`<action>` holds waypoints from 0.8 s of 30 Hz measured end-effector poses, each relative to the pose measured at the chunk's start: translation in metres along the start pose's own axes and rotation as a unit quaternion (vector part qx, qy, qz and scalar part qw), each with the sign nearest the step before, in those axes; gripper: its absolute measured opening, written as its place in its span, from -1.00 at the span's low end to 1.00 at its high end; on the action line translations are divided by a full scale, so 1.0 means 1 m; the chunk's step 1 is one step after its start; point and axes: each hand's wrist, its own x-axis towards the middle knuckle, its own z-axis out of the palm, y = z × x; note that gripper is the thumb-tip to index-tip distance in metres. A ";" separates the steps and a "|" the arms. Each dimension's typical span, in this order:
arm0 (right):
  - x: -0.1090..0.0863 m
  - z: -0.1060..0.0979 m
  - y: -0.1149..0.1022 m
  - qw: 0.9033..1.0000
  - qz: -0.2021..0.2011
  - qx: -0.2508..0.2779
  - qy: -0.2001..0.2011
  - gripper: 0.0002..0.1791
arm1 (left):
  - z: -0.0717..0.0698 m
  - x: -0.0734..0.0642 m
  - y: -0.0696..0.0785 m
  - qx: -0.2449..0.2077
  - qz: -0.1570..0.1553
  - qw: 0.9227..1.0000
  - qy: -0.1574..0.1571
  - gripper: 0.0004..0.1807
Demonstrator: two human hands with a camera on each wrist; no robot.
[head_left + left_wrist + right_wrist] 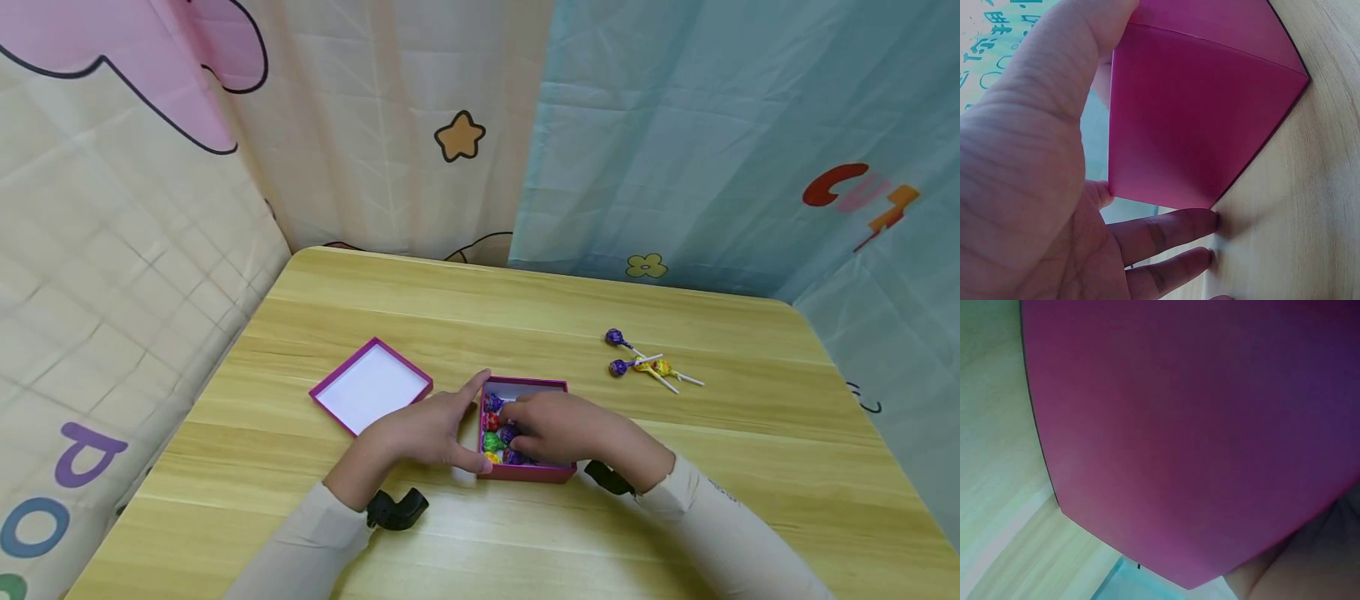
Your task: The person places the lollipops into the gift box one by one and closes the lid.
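A magenta box (528, 473) with a white inside stands on the table, holding several wrapped lollipops, among them a green one (492, 442) and a red one (491, 422). My left hand (431, 429) spans the box's left side, thumb at the near corner and index finger at the far corner. In the left wrist view, the thumb lies along the box wall (1179, 119) and two other fingers extend beside it. My right hand (566, 425) reaches over the right side, fingers bent down into the box around a purple lollipop (508, 434); I cannot tell whether they pinch it.
Left of the box lies its lid (371, 387), white inside up with a magenta rim. Two purple lollipops (617, 367) and two yellow ones (662, 367) lie with crossed sticks at the back right of the wooden table (480, 550). Printed curtains (397, 125) hang behind it.
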 end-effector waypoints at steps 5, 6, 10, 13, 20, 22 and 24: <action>-0.002 -0.003 0.002 1.000 0.008 0.004 0.010 -0.71 | 0.000 0.000 0.000 -0.004 -0.004 1.000 -0.003 0.33; -0.003 -0.004 0.002 1.000 0.010 0.007 0.014 -0.69 | 0.000 0.000 0.001 -0.004 -0.005 1.000 -0.004 0.33; -0.008 -0.012 0.002 0.999 0.006 0.028 0.035 -0.68 | 0.000 0.000 0.001 -0.003 -0.008 1.000 -0.004 0.34; -0.011 -0.018 0.003 0.998 -0.004 0.040 0.051 -0.69 | 0.000 0.000 0.001 -0.003 -0.010 1.000 -0.003 0.34; -0.019 -0.030 0.014 0.996 -0.008 0.039 0.077 -0.68 | 0.000 0.001 0.001 -0.004 -0.017 1.000 -0.002 0.34; -0.021 -0.032 0.019 0.996 0.001 0.041 0.082 -0.70 | 0.000 0.001 0.001 -0.003 -0.019 1.000 -0.001 0.35; -0.024 -0.035 0.026 0.995 0.007 0.043 0.093 -0.73 | 0.000 0.001 0.001 -0.003 -0.020 1.000 0.000 0.35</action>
